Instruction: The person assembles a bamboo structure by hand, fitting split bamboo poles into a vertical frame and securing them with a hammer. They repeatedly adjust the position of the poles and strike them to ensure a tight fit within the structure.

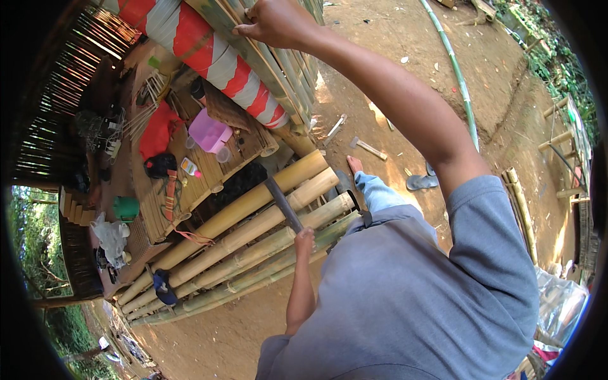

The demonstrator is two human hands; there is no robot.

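Note:
My left hand (pixel 304 239) is closed round the lower end of a dark, flat bar (pixel 284 204), which slants up and left across bamboo poles (pixel 253 244). Up at the top edge, my right arm reaches across to a split-bamboo wall panel (pixel 263 60). There my right hand (pixel 278 22) rests against the panel, fingers curled and thumb out; whatever lies between the fingertips is too small to make out. A thick post wrapped in red and silver stripes (pixel 209 54) runs beside the panel.
On the bamboo platform lie a pink plastic container (pixel 209 131), a red cloth (pixel 159 132) and a white bottle (pixel 189 166). A blue cap (pixel 164 288) hangs on the poles. A short-handled hammer-like tool (pixel 370 149) and sandals (pixel 421 182) lie on the dirt near my bare foot (pixel 354 164).

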